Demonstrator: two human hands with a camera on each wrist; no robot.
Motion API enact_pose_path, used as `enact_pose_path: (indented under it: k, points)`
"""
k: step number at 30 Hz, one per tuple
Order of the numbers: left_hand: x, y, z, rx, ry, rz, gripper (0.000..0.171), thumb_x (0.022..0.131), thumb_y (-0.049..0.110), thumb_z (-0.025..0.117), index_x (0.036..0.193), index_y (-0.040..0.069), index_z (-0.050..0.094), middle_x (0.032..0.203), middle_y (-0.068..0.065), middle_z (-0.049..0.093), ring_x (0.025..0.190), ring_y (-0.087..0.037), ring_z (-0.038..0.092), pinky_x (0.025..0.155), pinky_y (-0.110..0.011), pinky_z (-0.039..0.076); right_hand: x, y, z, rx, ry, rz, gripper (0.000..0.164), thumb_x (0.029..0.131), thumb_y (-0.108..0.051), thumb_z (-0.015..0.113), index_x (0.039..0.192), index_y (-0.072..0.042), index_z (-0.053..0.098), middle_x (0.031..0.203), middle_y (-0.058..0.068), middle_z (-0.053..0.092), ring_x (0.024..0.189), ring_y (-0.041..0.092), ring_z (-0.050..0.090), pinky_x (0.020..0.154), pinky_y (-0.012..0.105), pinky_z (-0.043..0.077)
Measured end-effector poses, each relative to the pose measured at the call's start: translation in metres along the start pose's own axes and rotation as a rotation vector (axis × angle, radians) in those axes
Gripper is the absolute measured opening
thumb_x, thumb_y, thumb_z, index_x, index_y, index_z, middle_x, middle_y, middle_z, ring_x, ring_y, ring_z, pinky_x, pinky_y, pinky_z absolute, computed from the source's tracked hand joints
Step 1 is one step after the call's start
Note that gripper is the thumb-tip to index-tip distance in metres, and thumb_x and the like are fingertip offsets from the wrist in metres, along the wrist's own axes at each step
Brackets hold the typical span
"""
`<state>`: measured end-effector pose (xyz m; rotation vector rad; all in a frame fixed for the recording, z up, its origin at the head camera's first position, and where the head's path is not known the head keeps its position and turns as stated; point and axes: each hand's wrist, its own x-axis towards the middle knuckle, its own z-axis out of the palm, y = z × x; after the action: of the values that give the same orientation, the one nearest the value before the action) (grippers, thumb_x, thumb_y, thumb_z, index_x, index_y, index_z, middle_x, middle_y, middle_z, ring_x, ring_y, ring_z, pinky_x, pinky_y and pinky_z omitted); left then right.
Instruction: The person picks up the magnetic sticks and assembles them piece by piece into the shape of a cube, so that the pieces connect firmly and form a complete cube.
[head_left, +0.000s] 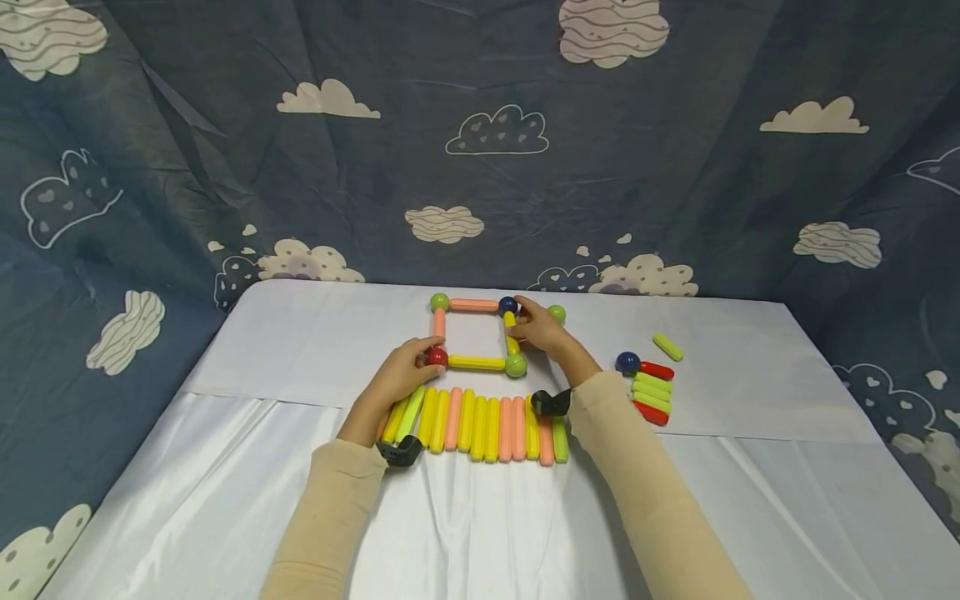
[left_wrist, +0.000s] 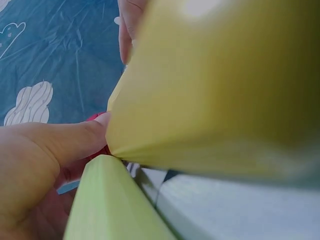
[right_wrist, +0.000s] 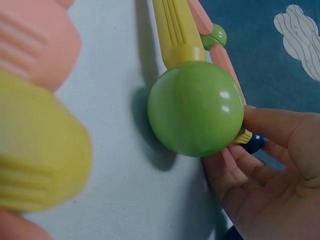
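A square frame of rods and balls lies at the back of the table. My left hand (head_left: 397, 371) grips the red ball (head_left: 437, 357) at its front left corner, thumb against the ball in the left wrist view. At the right side, my right hand (head_left: 542, 327) pinches the yellow rod (head_left: 512, 333) between the dark blue ball (head_left: 507, 305) and the front green ball (right_wrist: 195, 109). Another yellow rod (head_left: 477, 363) forms the front side. Salmon rods make up the back side (head_left: 474, 306) and the left side, meeting at a green ball (head_left: 439, 302).
A row of yellow, salmon and green rods (head_left: 478, 429) lies in front of the frame, under both wrists. Behind the right hand sits a loose green ball (head_left: 557, 314). Farther right are a blue ball (head_left: 627, 362), red and green rods (head_left: 652, 392), and a lone green rod (head_left: 667, 347).
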<state>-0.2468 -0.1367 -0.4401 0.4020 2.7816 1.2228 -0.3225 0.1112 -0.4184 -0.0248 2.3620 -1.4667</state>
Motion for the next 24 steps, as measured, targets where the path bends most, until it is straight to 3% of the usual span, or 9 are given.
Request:
enact_pose_path:
  k: [10,16,20,24]
  points:
    - [-0.001,0.001,0.001,-0.025,-0.029,-0.038,0.051,0.082,0.021,0.067,0.130,0.016,0.049,0.083,-0.006,0.049,0.074,-0.020,0.044,0.064,-0.030,0.037,-0.004,0.004,0.000,0.060,0.014,-0.021,0.066,0.085,-0.001,0.059,0.141,-0.018,0.029,0.110,0.015,0.040,0.083,0.020,0.047,0.063,0.024,0.048]
    - [-0.002,0.004,-0.002,-0.022,-0.054,-0.070,0.053,0.083,0.022,0.066,0.131,0.016,0.047,0.081,-0.008,0.049,0.072,-0.021,0.044,0.062,-0.030,0.037,-0.005,0.007,-0.002,0.052,0.011,-0.033,0.063,0.086,-0.002,0.059,0.140,-0.018,0.032,0.108,0.017,0.044,0.085,0.022,0.050,0.068,0.026,0.050]
    - [-0.005,0.009,-0.010,-0.039,-0.066,-0.120,0.056,0.083,0.027,0.066,0.134,0.019,0.044,0.107,-0.010,0.055,0.090,-0.024,0.049,0.076,-0.034,0.042,-0.014,0.003,-0.011,0.023,0.007,-0.098,0.063,0.086,-0.003,0.059,0.140,-0.013,0.029,0.114,0.022,0.044,0.091,0.028,0.053,0.076,0.032,0.050]
    - [-0.014,0.013,-0.024,-0.018,-0.047,-0.098,0.056,0.085,0.027,0.063,0.135,0.017,0.041,0.126,-0.011,0.048,0.107,-0.028,0.046,0.088,-0.043,0.041,-0.036,-0.002,-0.026,-0.005,0.009,-0.213,0.063,0.087,-0.007,0.059,0.141,-0.012,0.027,0.125,0.023,0.041,0.102,0.034,0.051,0.085,0.041,0.045]
